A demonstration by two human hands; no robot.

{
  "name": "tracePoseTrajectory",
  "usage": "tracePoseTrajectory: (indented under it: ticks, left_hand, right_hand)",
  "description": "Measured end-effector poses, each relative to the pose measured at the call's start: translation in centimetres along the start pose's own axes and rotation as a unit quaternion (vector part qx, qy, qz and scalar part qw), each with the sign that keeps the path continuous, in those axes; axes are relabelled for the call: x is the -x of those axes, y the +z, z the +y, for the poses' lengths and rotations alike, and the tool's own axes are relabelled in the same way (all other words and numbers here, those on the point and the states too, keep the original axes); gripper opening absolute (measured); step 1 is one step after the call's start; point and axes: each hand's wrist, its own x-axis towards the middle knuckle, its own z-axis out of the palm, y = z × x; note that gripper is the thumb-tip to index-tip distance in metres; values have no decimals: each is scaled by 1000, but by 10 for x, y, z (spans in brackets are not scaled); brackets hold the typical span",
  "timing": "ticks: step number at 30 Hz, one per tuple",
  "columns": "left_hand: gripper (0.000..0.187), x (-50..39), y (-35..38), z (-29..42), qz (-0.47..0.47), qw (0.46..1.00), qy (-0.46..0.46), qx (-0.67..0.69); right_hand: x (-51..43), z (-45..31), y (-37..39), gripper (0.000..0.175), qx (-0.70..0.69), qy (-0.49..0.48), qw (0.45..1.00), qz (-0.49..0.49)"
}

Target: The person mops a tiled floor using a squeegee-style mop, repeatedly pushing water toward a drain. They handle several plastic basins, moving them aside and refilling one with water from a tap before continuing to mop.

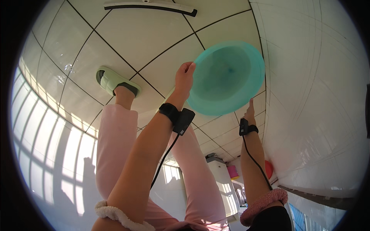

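Observation:
A turquoise plastic basin is held tilted over the tiled floor, close to the white wall on the right. My left hand grips its left rim, thumb on top. At the basin's lower right edge is my right hand, seen edge-on with one finger or thumb pointing up; most of its fingers are hidden, so its grip cannot be told. The basin's inside looks cloudy, with a small dark spot near the middle. Each wrist wears a black strapped device with a cable.
A floor squeegee lies at the top. Wet patches shine on the tiles at left. My foot wears a pale green slipper. Behind my legs are a white cabinet or appliance, a pink container and a red round object.

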Motion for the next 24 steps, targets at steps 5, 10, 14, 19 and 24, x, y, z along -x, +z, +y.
tracePoseTrajectory:
  ticks: [5,10,14,19,24]
  left_hand:
    - [32,-4,12,-3,34,994,-21,103]
    - [19,13,-9,21,95,971,-42,216]
    - [14,52,-54,31,135,938,-11,319]
    - [13,119,-124,75,178,900,-20,397]
    - [24,203,-205,154,164,878,35,449]
  right_hand:
    - [-15,55,21,87,-329,-72,925,-177]
    - [11,22,29,76,-366,-91,914,-152]
    - [74,-11,32,72,-332,-121,915,-193]
    - [189,-56,50,73,-272,-133,925,-231]
    - [328,-113,77,66,-216,-168,906,-323]
